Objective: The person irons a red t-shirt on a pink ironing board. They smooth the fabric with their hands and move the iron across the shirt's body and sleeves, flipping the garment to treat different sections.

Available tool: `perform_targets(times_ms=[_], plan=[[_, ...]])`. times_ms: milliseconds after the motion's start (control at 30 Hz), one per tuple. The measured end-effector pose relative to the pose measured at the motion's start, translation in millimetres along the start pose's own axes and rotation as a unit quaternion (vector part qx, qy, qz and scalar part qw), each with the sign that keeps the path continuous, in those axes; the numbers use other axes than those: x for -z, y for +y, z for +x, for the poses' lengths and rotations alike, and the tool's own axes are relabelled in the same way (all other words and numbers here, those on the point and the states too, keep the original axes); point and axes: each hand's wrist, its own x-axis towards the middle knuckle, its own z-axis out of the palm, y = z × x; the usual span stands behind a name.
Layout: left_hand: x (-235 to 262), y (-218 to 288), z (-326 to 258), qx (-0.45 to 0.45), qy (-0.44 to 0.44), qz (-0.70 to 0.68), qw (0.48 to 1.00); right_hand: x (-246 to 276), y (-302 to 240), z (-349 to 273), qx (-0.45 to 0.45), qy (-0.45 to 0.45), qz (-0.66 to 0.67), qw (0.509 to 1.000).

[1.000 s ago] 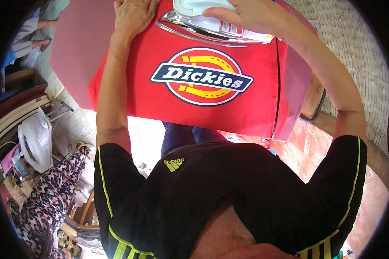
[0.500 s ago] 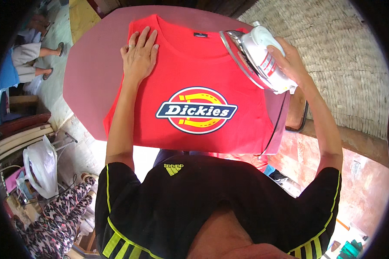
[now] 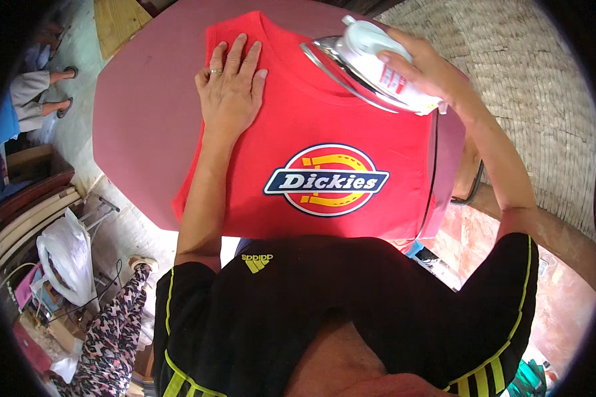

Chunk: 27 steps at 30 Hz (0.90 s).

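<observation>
- The red T-shirt (image 3: 311,132) lies spread on the pink tabletop (image 3: 139,132), pinned by the flat, open left hand (image 3: 230,86).
- The iron (image 3: 371,66) is gripped tilted in the closed right hand (image 3: 424,63); it is best lowered flat, clear of the fingers.

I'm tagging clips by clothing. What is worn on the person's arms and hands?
Both forearms are bare. Short black sleeves with thin yellow-green piping cover the upper arms. The left hand has a ring on one finger; the right hand shows no ring or glove.
</observation>
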Motion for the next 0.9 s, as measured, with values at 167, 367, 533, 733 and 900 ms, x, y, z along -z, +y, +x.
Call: perform_targets(times_ms=[167, 367, 533, 733, 900], plan=[[-1.7, 0.7, -0.4, 0.002, 0.011, -0.011, 1.0, -3.2, -8.3, 12.7, -0.007, 0.01, -0.019, 1.0], [5.9, 0.9, -0.7, -0.001, -0.012, 0.003, 1.0, 4.6, -46.5, 35.6, 0.046, -0.056, 0.033, 0.997], [4.2, -1.2, -0.9, -0.023, 0.015, 0.03, 0.999, -1.6, -55.2, 52.2, 0.008, -0.074, 0.039, 0.996], [-1.7, -1.2, 4.4, -0.045, 0.012, 0.027, 0.999, 9.1, -17.0, 9.9, -0.009, 0.018, -0.016, 1.0], [-6.3, -4.4, 3.4, -0.042, 0.007, 0.053, 0.998, 28.8, 11.6, -114.0, -0.083, 0.133, -0.034, 0.987]])
